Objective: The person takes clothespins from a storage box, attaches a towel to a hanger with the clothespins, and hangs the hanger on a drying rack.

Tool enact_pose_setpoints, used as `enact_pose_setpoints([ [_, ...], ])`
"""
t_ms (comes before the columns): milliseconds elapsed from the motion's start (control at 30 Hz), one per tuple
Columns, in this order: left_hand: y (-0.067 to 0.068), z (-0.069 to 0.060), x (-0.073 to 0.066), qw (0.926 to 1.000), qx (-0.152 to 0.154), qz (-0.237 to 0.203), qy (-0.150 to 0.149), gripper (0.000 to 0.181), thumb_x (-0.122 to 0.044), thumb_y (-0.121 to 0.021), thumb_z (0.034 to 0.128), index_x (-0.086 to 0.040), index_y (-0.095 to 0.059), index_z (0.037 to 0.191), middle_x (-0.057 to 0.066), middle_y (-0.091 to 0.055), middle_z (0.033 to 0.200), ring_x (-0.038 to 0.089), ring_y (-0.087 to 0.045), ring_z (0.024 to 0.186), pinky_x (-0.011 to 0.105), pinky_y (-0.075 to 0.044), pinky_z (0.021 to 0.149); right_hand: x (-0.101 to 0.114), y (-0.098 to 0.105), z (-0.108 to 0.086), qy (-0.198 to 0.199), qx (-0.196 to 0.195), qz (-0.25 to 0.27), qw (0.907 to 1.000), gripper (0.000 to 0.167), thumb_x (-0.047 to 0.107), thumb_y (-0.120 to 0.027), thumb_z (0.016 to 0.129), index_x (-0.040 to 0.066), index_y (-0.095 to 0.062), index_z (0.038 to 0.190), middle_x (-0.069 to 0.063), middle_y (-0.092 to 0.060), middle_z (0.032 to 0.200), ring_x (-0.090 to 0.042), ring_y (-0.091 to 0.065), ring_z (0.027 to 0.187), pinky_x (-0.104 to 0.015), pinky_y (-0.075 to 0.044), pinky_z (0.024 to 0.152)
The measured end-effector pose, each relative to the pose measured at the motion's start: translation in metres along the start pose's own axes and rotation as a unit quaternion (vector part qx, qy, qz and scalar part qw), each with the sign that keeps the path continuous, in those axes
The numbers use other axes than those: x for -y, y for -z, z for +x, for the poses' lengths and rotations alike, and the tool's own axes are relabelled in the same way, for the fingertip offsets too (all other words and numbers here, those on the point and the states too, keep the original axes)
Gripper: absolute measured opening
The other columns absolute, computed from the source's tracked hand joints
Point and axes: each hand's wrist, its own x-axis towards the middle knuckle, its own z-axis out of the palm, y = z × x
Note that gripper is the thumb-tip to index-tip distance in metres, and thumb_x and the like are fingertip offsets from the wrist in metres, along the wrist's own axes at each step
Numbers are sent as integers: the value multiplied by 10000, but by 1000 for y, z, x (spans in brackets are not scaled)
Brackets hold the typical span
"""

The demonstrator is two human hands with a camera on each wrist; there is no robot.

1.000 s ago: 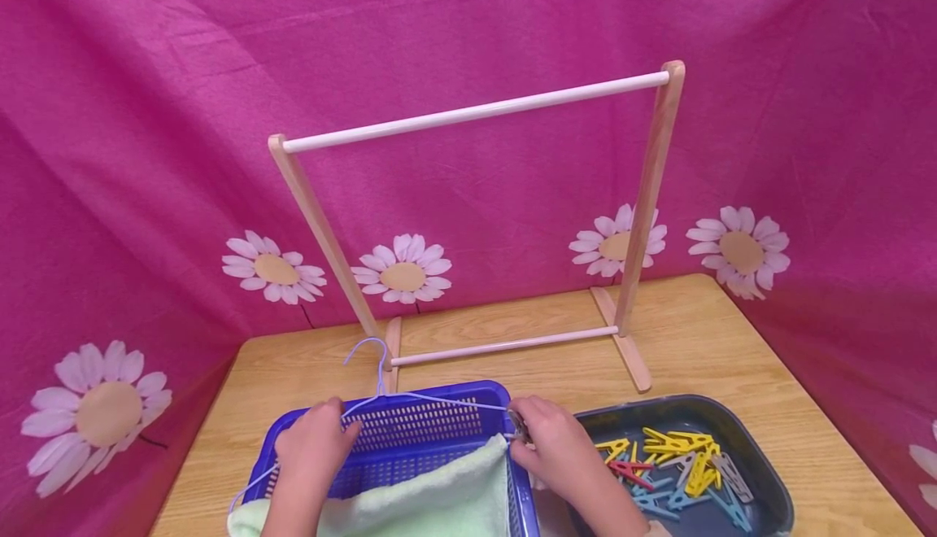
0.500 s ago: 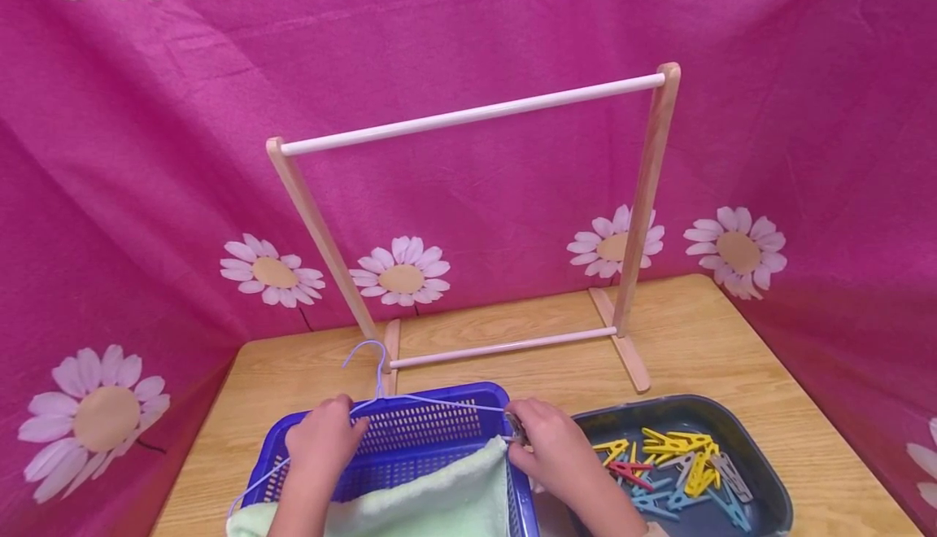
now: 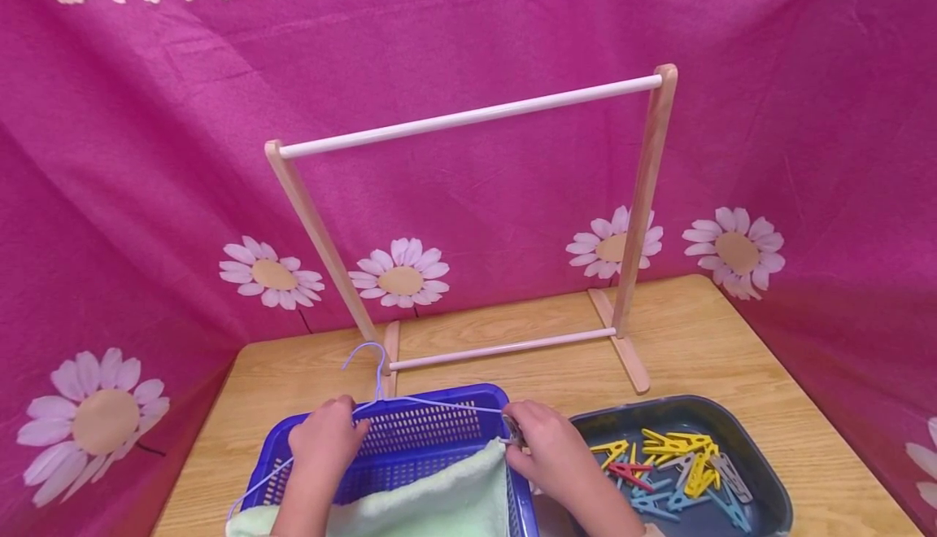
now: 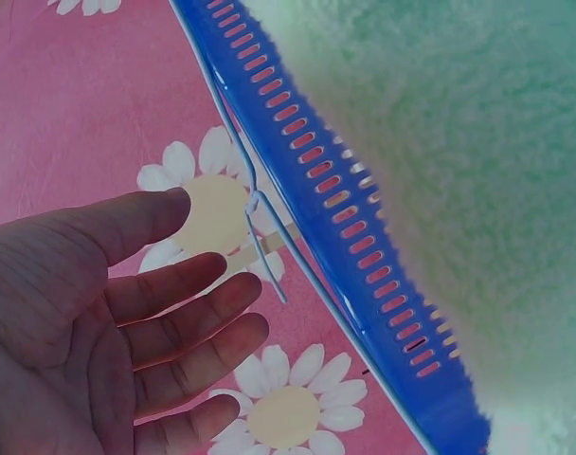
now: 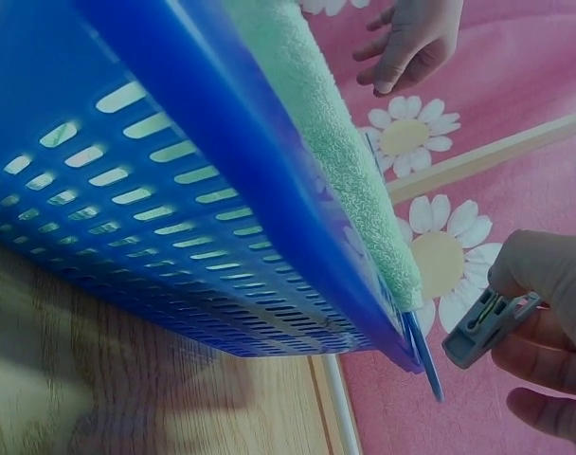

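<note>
A pale green towel lies over the blue basket, its upper edge folded along a lilac wire hanger. The hanger's hook stands up past the basket's far rim. My right hand pinches a grey clothespin between thumb and fingers. In the right wrist view a gap shows between the clothespin and the towel's corner at the hanger's end. My left hand hovers above the hanger's left arm. In the left wrist view its relaxed, spread fingers hold nothing.
A wooden rack with a white top rod stands behind the basket. To the right, a dark tub holds several yellow, blue, red and grey clothespins. A pink flowered cloth hangs behind the table.
My left hand has shifted slightly right along the hanger. The right hand stays near the towel's corner with the clothespin, moving only a little. The hanger and towel have barely moved.
</note>
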Motion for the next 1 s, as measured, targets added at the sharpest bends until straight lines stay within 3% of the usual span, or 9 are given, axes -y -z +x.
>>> enact_pose_setpoints([
  [167,-2,2,-5,9999,-58,34,-108,272,-237,-662,768,-28,-619,937,161,-617,888,371,-586,827,503,-423,590,0,0,0,112,-74,-88,9999,289,123,-654,653,62,-597,931,7,-593,825,-120,-546,742,-310,-465,673],
  [633,-6,8,-4,9999,13,46,-119,232,-224,-643,768,-40,-620,907,142,-613,856,364,-582,799,487,-426,579,2,0,-1,-63,301,-102,9995,301,149,-659,687,62,-596,968,-16,-611,871,-147,-572,796,-337,-473,716],
  [1000,-9,16,-5,9999,8,33,-113,235,-232,-647,774,-41,-628,910,144,-618,862,363,-587,805,488,-424,588,3,0,-1,134,169,-122,9997,287,138,-664,678,64,-596,946,-4,-608,854,-139,-566,774,-327,-471,704],
])
